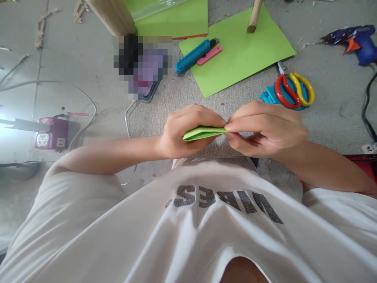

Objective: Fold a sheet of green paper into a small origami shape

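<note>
Between my two hands is a small piece of folded green paper (203, 133), its layers slightly parted at the left end. My left hand (188, 125) curls around its left part, with the fingers closed on it. The thumb and fingertips of my right hand (265, 127) pinch the paper's right end. Both hands are raised above the near edge of the grey table (165, 106), close to the white shirt. Part of the paper is covered by my fingers.
Ahead lie a green sheet (244, 51), a teal cutter knife (193, 57) and a pink cutter piece (209, 55). Scissors (287, 92) rest on something teal at right, below a blue glue gun (357, 41). A wooden post (113, 17), a blurred phone (151, 88) and a cable (127, 118) are leftward.
</note>
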`<state>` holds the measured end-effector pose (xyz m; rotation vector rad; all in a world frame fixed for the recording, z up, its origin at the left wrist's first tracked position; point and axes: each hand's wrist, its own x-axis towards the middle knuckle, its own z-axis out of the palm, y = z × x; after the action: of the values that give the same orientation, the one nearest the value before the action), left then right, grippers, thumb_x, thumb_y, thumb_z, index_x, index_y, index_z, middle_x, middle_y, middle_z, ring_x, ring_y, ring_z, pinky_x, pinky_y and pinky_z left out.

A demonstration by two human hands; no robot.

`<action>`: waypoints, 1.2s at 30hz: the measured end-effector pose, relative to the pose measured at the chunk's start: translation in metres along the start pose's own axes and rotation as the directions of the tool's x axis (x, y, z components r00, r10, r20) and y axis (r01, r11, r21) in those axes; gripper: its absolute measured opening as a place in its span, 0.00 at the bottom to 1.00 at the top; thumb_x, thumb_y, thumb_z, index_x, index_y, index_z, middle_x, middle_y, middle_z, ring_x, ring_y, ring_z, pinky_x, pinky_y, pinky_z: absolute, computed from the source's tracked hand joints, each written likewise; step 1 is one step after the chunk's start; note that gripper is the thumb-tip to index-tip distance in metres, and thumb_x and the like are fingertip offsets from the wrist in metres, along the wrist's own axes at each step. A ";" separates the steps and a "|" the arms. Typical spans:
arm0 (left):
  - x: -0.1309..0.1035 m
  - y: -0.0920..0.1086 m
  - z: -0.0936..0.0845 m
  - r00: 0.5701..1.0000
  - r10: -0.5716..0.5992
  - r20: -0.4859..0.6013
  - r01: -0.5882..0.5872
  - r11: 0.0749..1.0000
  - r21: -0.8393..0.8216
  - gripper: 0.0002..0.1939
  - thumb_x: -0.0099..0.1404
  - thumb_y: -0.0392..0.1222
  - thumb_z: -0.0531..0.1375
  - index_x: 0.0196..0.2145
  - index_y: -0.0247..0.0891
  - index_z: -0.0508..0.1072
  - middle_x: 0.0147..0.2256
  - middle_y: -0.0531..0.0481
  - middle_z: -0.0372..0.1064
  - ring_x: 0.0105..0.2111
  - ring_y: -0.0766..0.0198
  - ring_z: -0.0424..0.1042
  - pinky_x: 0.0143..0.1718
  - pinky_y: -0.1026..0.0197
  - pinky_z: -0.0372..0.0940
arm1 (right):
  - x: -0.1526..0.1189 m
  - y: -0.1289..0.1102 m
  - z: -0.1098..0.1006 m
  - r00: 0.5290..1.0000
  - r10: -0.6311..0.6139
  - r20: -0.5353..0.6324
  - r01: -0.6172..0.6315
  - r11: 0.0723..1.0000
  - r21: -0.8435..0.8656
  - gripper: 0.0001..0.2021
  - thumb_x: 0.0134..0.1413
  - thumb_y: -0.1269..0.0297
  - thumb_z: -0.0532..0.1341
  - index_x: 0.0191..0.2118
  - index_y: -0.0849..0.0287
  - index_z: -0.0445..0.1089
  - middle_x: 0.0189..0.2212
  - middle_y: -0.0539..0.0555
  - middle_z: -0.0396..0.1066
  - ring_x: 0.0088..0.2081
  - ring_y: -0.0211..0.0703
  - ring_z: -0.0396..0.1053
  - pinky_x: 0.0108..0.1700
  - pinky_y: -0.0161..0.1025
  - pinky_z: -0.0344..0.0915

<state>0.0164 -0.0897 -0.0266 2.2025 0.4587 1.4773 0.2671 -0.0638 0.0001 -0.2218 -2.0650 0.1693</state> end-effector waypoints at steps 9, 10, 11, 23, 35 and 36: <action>-0.004 -0.002 -0.003 0.997 -0.054 0.056 0.049 0.994 0.096 0.09 0.84 0.48 0.69 0.58 0.51 0.84 0.47 0.48 0.90 0.42 0.55 0.91 0.40 0.54 0.85 | -0.003 -0.004 0.002 1.000 0.019 -0.002 -0.019 0.998 0.064 0.16 0.69 0.70 0.76 0.57 0.47 0.84 0.43 0.50 0.89 0.37 0.44 0.85 0.36 0.40 0.83; -0.004 -0.002 -0.002 0.997 -0.053 0.047 0.048 0.994 0.101 0.09 0.84 0.48 0.69 0.58 0.51 0.84 0.47 0.48 0.90 0.41 0.55 0.91 0.39 0.54 0.85 | -0.003 -0.004 0.002 0.999 0.046 -0.009 -0.045 0.995 0.089 0.17 0.69 0.70 0.76 0.58 0.46 0.85 0.43 0.50 0.89 0.38 0.45 0.86 0.37 0.41 0.84; -0.004 -0.002 -0.001 0.998 -0.050 0.034 0.046 0.994 0.101 0.08 0.84 0.47 0.70 0.57 0.50 0.84 0.47 0.48 0.90 0.41 0.55 0.91 0.39 0.54 0.85 | -0.004 -0.004 0.003 0.997 0.082 -0.012 -0.080 0.991 0.105 0.17 0.70 0.70 0.76 0.59 0.43 0.85 0.44 0.49 0.89 0.38 0.45 0.86 0.38 0.42 0.84; 0.000 -0.001 0.006 0.997 0.045 -0.069 -0.039 0.996 0.085 0.12 0.80 0.40 0.73 0.58 0.49 0.82 0.44 0.50 0.90 0.39 0.58 0.91 0.41 0.58 0.86 | -0.011 -0.004 0.000 0.966 0.245 0.078 -0.249 0.968 0.039 0.11 0.71 0.62 0.77 0.54 0.37 0.85 0.42 0.49 0.90 0.36 0.49 0.85 0.35 0.48 0.86; -0.009 -0.007 0.004 0.996 -0.088 0.006 0.088 0.996 0.003 0.28 0.82 0.50 0.73 0.73 0.53 0.71 0.57 0.44 0.89 0.51 0.53 0.92 0.52 0.54 0.86 | 0.007 -0.007 0.012 0.946 0.306 -0.109 -0.274 0.932 0.237 0.04 0.69 0.67 0.74 0.41 0.50 0.82 0.30 0.48 0.84 0.26 0.41 0.77 0.26 0.40 0.76; -0.012 -0.014 0.005 0.997 -0.072 -0.022 0.072 0.997 0.014 0.34 0.82 0.54 0.74 0.77 0.56 0.66 0.61 0.42 0.87 0.54 0.50 0.92 0.53 0.52 0.87 | 0.008 -0.007 0.014 0.912 0.377 -0.160 -0.329 0.907 0.262 0.05 0.70 0.62 0.75 0.39 0.48 0.82 0.28 0.49 0.82 0.25 0.42 0.75 0.24 0.41 0.74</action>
<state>0.0164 -0.0844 -0.0449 2.1600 0.5518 1.4654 0.2501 -0.0690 0.0014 -0.4536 -1.7639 0.5831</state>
